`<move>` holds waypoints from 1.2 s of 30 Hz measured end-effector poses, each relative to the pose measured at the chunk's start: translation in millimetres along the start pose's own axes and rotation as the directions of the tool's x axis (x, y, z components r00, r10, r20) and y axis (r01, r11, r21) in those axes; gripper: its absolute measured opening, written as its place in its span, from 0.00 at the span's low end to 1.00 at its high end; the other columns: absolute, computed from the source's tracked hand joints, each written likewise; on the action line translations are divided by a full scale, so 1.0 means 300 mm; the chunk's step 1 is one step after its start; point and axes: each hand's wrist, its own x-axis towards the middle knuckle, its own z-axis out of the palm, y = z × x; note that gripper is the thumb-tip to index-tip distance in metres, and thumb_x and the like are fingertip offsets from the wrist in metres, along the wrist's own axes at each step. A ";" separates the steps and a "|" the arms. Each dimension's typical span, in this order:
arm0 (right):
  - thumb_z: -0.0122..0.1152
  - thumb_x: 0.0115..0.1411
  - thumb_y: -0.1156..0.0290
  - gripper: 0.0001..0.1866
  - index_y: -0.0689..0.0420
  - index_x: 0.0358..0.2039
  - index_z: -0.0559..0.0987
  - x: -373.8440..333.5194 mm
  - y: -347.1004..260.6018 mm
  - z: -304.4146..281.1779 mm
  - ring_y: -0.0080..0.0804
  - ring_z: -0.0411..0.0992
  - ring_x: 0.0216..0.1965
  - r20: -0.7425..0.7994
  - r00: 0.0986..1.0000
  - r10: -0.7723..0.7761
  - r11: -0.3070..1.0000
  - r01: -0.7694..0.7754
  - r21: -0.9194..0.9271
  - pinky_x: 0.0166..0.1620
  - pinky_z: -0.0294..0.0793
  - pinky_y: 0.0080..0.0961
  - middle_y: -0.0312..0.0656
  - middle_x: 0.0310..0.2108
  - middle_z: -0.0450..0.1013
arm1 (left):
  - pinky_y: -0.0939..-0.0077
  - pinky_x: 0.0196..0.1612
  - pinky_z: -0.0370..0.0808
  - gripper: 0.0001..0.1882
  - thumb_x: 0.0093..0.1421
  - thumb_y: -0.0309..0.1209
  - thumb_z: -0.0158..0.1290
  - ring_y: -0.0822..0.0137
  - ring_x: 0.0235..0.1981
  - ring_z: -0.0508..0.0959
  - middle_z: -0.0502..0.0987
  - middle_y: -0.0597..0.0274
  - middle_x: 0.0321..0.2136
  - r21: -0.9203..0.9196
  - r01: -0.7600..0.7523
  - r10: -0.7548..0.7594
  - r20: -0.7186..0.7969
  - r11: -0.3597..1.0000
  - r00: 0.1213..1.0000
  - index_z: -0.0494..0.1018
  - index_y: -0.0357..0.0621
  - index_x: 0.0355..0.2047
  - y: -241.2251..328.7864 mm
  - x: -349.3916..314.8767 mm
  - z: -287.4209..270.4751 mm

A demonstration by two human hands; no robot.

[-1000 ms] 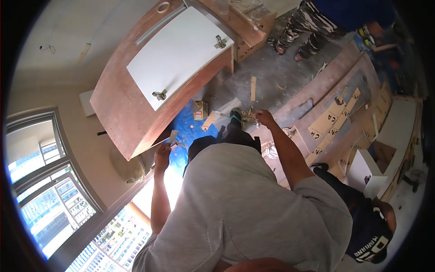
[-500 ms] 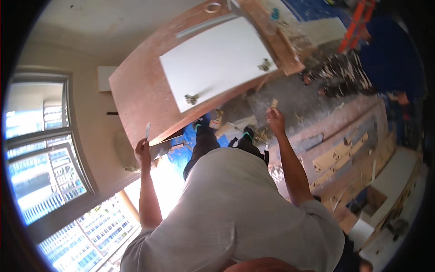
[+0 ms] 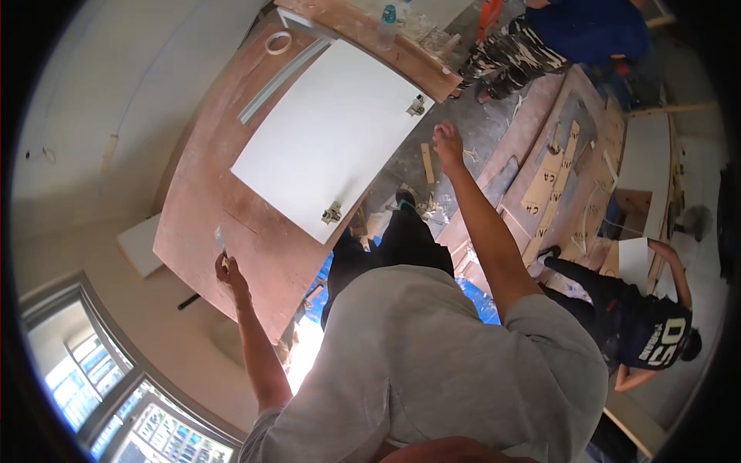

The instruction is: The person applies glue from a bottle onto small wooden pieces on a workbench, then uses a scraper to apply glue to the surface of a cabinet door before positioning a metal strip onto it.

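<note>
My left hand is closed round a small flat tool with a thin pale blade, over the near left part of a reddish-brown wooden board. On that board lies a white door panel with two metal hinges, one hinge at its right corner and another hinge at its near corner. My right hand is raised just right of the panel, fingers loosely bent and apart, with nothing visible in them. A narrow tan strip shows beside it, apart from the fingers, over the grey floor.
A tape roll, a grey metal strip and a bottle lie or stand around the panel. One person in patterned trousers stands far right; another in dark clothes bends at right. Boards with tan strips lie between.
My view has turned and shifted toward the right. The tan piece at my right fingertips is now apart from the hand. My left hand still holds its tool. A second person has come into view.
</note>
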 end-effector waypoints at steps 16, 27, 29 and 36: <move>0.65 0.65 0.61 0.19 0.58 0.51 0.81 0.286 -0.037 0.028 0.22 0.75 0.35 0.226 0.966 0.123 0.982 -0.151 0.110 0.42 0.75 0.21 0.35 0.35 0.78 | 0.68 0.31 0.67 0.20 0.63 0.29 0.54 0.69 0.28 0.68 0.75 0.59 0.30 0.309 -0.020 0.011 0.031 0.951 0.999 0.74 0.32 0.54 0.359 0.074 0.264; 0.65 0.65 0.63 0.14 0.59 0.45 0.82 0.354 0.015 -0.017 0.22 0.76 0.36 0.353 0.929 0.115 0.925 -0.230 0.304 0.41 0.76 0.22 0.36 0.36 0.79 | 0.66 0.44 0.77 0.20 0.64 0.29 0.53 0.59 0.40 0.80 0.81 0.47 0.45 0.532 -0.204 0.133 0.168 0.822 0.977 0.75 0.32 0.54 0.791 0.159 0.562; 0.65 0.65 0.63 0.14 0.60 0.46 0.82 0.363 0.023 -0.024 0.22 0.76 0.36 0.376 0.915 0.147 0.898 -0.283 0.337 0.41 0.76 0.23 0.37 0.36 0.80 | 0.66 0.43 0.77 0.19 0.64 0.29 0.54 0.60 0.39 0.80 0.81 0.48 0.45 0.568 -0.170 0.090 0.166 0.805 0.982 0.75 0.33 0.54 0.804 0.178 0.579; 0.64 0.65 0.71 0.11 0.62 0.45 0.81 0.347 0.035 -0.088 0.23 0.77 0.39 0.388 0.919 0.065 0.908 -0.216 0.359 0.44 0.76 0.23 0.38 0.37 0.79 | 0.67 0.41 0.76 0.20 0.63 0.31 0.55 0.62 0.36 0.79 0.82 0.51 0.42 0.581 -0.158 0.068 0.173 0.799 0.983 0.77 0.35 0.53 0.790 0.242 0.607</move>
